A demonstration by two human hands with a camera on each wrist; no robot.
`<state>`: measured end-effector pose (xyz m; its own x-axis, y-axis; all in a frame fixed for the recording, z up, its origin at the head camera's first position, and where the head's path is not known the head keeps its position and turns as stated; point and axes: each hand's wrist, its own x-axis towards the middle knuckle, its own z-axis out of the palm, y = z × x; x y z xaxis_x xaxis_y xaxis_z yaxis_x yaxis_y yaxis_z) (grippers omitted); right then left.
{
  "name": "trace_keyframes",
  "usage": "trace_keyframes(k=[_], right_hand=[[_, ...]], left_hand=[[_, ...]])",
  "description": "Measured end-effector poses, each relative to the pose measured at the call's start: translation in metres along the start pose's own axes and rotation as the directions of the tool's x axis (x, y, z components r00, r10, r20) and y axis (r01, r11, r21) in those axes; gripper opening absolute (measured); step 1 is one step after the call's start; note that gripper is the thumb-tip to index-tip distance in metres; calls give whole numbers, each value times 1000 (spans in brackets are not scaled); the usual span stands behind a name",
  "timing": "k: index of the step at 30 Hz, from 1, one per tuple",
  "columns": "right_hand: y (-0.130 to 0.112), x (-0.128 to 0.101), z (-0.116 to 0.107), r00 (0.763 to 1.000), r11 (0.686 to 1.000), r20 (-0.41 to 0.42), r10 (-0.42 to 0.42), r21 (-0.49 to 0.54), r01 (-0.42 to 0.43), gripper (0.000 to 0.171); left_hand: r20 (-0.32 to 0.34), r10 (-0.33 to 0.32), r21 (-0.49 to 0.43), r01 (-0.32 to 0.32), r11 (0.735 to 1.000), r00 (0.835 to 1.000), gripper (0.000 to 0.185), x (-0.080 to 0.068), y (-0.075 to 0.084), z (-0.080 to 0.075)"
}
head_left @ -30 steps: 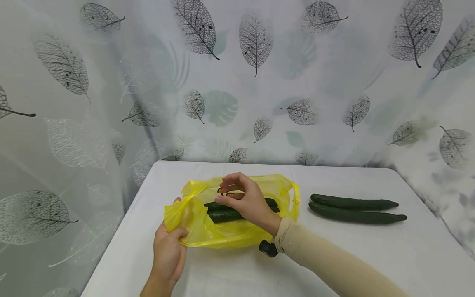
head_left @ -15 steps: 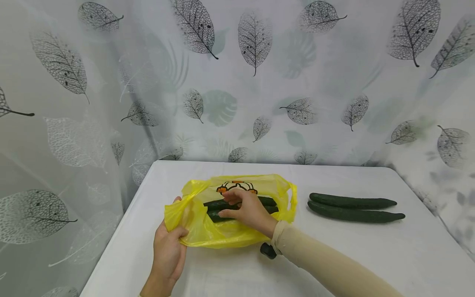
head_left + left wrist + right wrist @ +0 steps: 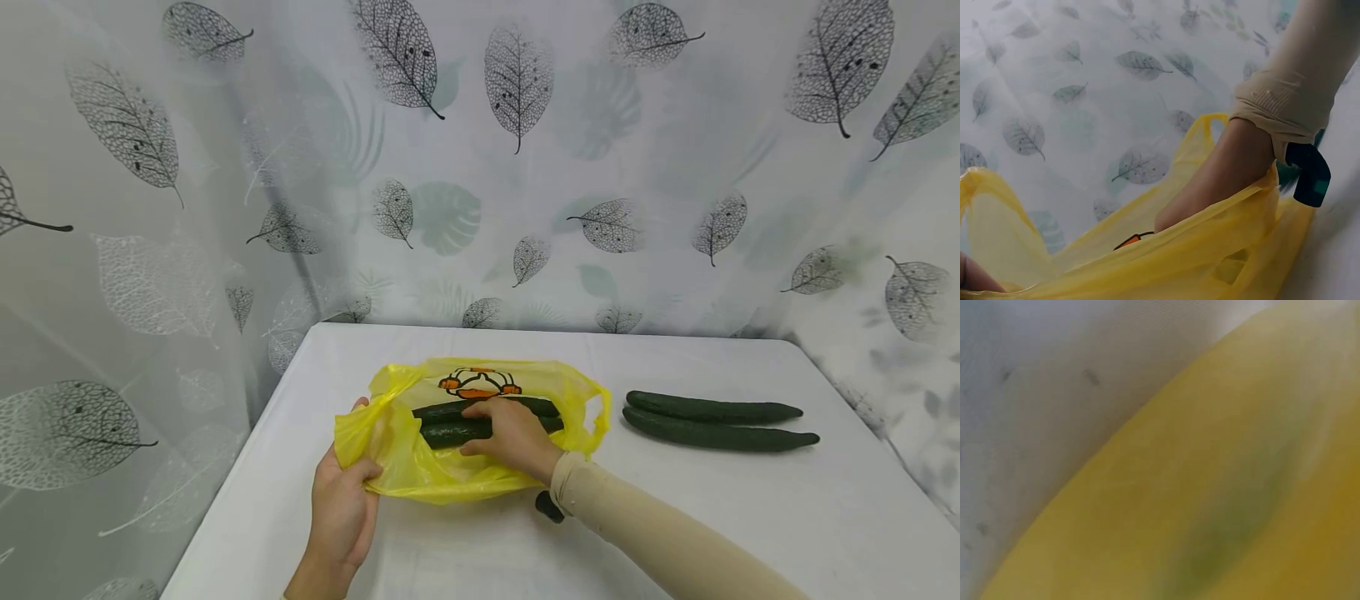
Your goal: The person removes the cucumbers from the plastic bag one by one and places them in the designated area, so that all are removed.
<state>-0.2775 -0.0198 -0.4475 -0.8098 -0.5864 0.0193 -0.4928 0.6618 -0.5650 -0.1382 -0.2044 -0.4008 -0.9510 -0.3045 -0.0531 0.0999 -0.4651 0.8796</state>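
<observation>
A yellow plastic bag lies on its side on the white table, its mouth spread wide. At its left end my left hand grips the bag's edge, thumb in front. Inside are two dark green cucumbers, a rear cucumber and a front cucumber, side by side. My right hand reaches into the mouth and holds the front cucumber, thumb on the near side and fingers over the top. In the left wrist view the bag's wall hides the right fingers. The right wrist view shows mostly blurred yellow plastic.
Two more cucumbers lie together on the table, right of the bag. A black wrist device shows under the right cuff. A leaf-patterned curtain hangs behind and to the left.
My right hand has moved down from above the bag's mouth onto the cucumbers, uncovering the printed design on the bag's back wall. The left hand has stayed on the bag's edge.
</observation>
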Motion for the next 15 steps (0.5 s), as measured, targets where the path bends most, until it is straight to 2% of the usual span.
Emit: trace_keyframes(k=[8,15], right_hand=[[4,2,5,1000,999,13,-16,-45,17,47],[8,3,10,999,989,15,-32,-144,33,44]], left_hand=[[-5,4,-7,-4,1000,1000,76,0,-1,-1],[-14,3,-11,-3,1000,1000,76,0,-1,-2]])
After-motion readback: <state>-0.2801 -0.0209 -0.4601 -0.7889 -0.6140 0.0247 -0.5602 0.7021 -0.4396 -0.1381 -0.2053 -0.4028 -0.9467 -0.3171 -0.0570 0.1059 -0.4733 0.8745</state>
